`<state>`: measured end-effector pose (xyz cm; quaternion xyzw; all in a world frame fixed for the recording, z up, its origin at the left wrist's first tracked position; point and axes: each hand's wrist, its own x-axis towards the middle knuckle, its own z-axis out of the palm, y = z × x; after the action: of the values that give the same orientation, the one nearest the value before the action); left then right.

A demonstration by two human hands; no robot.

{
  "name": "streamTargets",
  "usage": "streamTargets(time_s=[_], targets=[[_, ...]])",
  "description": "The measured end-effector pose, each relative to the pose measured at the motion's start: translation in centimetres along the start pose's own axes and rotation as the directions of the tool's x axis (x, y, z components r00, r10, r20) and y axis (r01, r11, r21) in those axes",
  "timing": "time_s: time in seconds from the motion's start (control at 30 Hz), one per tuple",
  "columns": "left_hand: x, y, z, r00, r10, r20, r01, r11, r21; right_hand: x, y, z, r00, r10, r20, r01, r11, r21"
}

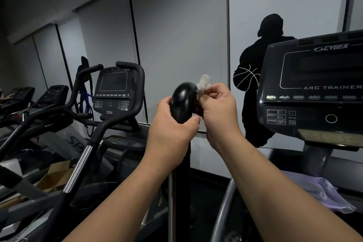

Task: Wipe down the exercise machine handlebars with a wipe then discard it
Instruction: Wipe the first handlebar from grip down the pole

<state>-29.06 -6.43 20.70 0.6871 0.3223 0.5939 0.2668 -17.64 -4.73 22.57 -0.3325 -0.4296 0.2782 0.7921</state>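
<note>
The left hand [172, 124] is wrapped round the black handlebar [183, 102] just below its curved top, fingers clamped on the grip to steady it. The right hand [217, 108] pinches a small, crumpled white wipe [203, 82] between thumb and fingers and holds it against the right side of the bar's rounded end — part of the wipe sticks up above the fingers, touching the bar.

By the look of it, the wiping is under way, not finished. Only this one bar, to the left of the Cybex Arc Trainer console [314, 88], is being worked, and at its very tip; the upright length below the left hand appears untouched by the wipe at this moment, though whether it has been cleaned cannot be told. The machine's other handlebar is not in view. Discarding is clearly still to come — the wipe is in hand, and no bin shows anywhere among the neighbouring machines.
</note>
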Motion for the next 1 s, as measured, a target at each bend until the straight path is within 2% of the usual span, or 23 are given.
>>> streamTargets(time_s=[0.13,0.27,0.37,0.53,0.67,0.8,0.93,1.0], targets=[[0.1,-0.1,0.1,1.0,-0.006,-0.015,0.006,1.0,-0.007,-0.3,0.2,-0.1,0.982,0.134,0.133,-0.138,0.99,0.022],[0.1,0.0,0.1,1.0,-0.005,-0.018,0.005,1.0,0.005,-0.3,0.1,0.1,0.983,0.165,0.08,-0.174,0.978,0.118],[0.0,0.0,0.1,1.0,-0.009,-0.019,0.009,1.0,-0.006,-0.9,0.4,0.2,0.962,0.204,0.181,-0.228,0.966,0.123],[0.0,0.0,0.1,1.0,-0.011,-0.017,0.011,1.0,0.001,-0.2,0.5,0.2,0.974,0.209,0.086,-0.221,0.963,0.157],[0.0,-0.2,0.0,1.0,-0.007,-0.006,0.007,1.0,0.002,-0.6,1.1,0.2,0.97,0.19,0.15,-0.211,0.968,0.135],[0.1,-0.5,-0.1,1.0,0.011,-0.006,-0.011,1.0,0.006,0.1,1.4,0.2,0.974,0.204,0.096,-0.218,0.961,0.168],[0.1,-0.7,-0.2,0.999,0.041,0.011,-0.041,0.999,0.001,-0.2,1.9,0.2,0.948,0.239,0.21,-0.277,0.944,0.18],[0.2,-0.7,-0.2,0.999,0.047,0.02,-0.047,0.999,-0.003,0.2,2.0,0.4,0.957,0.236,0.168,-0.272,0.932,0.241]])
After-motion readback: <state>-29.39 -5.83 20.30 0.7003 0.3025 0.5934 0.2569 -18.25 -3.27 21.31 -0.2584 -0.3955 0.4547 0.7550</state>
